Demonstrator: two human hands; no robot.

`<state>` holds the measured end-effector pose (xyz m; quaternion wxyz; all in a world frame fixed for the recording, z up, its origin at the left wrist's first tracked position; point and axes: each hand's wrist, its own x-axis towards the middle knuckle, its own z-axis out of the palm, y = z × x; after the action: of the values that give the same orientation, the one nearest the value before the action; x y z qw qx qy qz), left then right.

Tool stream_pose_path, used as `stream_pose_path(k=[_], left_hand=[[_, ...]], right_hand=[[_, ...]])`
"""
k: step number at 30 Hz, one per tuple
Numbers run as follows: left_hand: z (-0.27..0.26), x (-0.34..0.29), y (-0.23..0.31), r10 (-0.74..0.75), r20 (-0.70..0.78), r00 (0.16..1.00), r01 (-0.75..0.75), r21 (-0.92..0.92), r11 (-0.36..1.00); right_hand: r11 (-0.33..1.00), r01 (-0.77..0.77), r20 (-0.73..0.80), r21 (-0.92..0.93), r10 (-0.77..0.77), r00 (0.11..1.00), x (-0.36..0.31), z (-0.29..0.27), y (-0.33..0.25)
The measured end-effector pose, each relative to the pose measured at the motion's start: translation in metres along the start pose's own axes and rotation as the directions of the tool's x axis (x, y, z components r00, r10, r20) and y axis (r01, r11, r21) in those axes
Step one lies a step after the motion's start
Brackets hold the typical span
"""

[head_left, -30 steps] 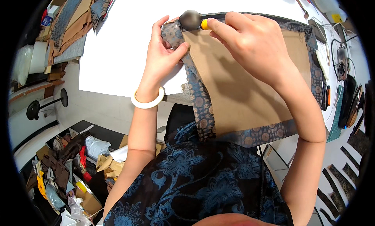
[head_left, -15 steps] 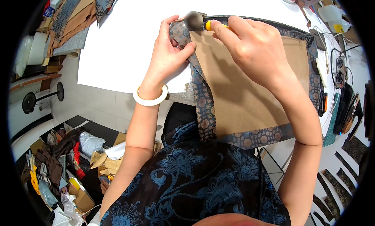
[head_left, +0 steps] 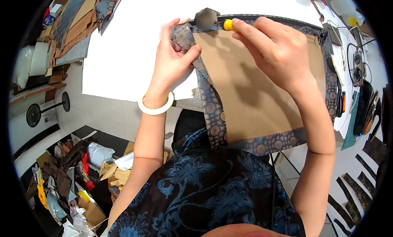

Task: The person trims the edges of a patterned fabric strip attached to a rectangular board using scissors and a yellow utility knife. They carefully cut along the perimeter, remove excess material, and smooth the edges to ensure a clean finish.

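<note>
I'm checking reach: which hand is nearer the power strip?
Right. The right hand is over the tan panel, left of the power strip; the left hand is farther left, holding patterned cloth.

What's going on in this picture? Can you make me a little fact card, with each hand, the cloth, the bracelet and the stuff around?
Left hand: left hand grips the patterned fabric by the tan panel's upper left corner
Right hand: right hand holds a yellow-handled tool
Tool's far end: too blurred to tell
Cloth: dark, with round flower-like motifs, bordering the tan panel
Bracelet: cream bangle, left wrist
Under the work: white work surface
Far right: green cutting mat, power strip
</note>
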<state>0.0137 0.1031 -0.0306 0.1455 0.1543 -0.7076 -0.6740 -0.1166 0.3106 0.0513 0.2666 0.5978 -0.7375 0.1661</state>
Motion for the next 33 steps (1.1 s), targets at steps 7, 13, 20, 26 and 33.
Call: stream_pose_path(k=[7,13,20,26,33], left_hand=[[0.000,0.001,0.004,-0.012,0.037,0.999,0.014,-0.044,0.999],[0.005,0.000,0.012,-0.061,0.016,0.998,0.061,-0.023,0.998],[0.004,0.000,0.011,-0.066,0.029,0.997,0.066,0.014,0.998],[0.004,0.001,0.011,-0.054,0.035,0.998,0.053,0.013,0.999],[0.006,0.000,0.009,-0.064,0.010,0.998,0.064,-0.036,0.997]], right_hand=[[0.991,-0.107,-0.076,0.080,0.113,0.991,-0.038,0.017,0.003],[0.995,-0.038,-0.079,0.097,0.046,0.996,-0.034,0.030,0.003],[0.999,0.026,-0.134,0.022,-0.023,0.991,-0.026,0.038,0.002],[0.992,0.125,-0.119,-0.020,-0.127,0.985,-0.013,0.030,0.003],[0.968,0.236,0.131,0.084,-0.246,0.960,0.020,0.001,0.009]])
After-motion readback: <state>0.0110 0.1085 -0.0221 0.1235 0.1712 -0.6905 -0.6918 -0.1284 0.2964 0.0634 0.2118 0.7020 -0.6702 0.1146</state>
